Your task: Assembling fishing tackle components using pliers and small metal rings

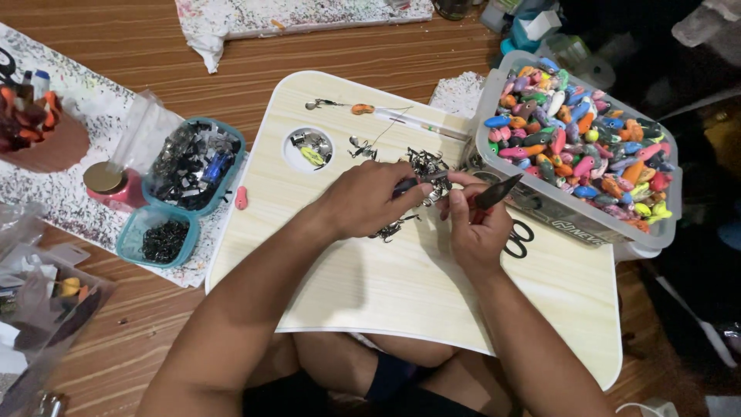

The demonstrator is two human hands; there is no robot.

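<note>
Head view: your left hand pinches a small dark metal piece between thumb and fingertips, over the middle of the pale wooden lap tray. Your right hand is closed around pliers, tips pointing up-right; fingertips of both hands meet at the piece. Pile of small metal hardware lies just beyond the hands. Black scissors sit just right of the right hand. Clear tub of coloured lure bodies stands at the tray's far right. Two teal containers of dark metal parts sit left of the tray. Round recess at far left holds a few bits.
</note>
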